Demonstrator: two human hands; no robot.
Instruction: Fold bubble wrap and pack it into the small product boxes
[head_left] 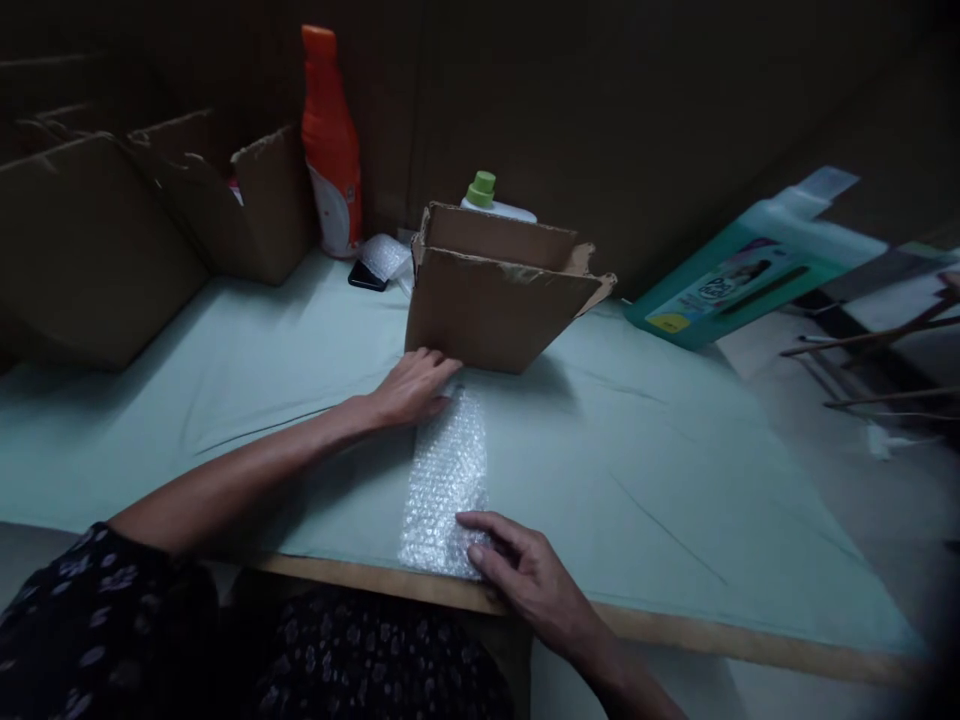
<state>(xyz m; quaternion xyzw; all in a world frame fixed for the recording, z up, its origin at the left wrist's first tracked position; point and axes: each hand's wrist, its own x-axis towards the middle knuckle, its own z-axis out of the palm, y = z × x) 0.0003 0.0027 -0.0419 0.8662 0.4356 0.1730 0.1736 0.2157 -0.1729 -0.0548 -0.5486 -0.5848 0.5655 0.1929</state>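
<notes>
A pale green cloth (660,470) covers the table (675,632), where an open cardboard box (480,315) stands. In front of the box lies a flat strip of bubble wrap (446,475), clear and glinting. The left hand (416,388) reaches palm-down to the box's base; I cannot tell whether it grips. The right hand (517,565), farther in front of the box, has thumb and forefinger parted over the strip. Cloth stretches rightward from the box to the table's edge.
</notes>
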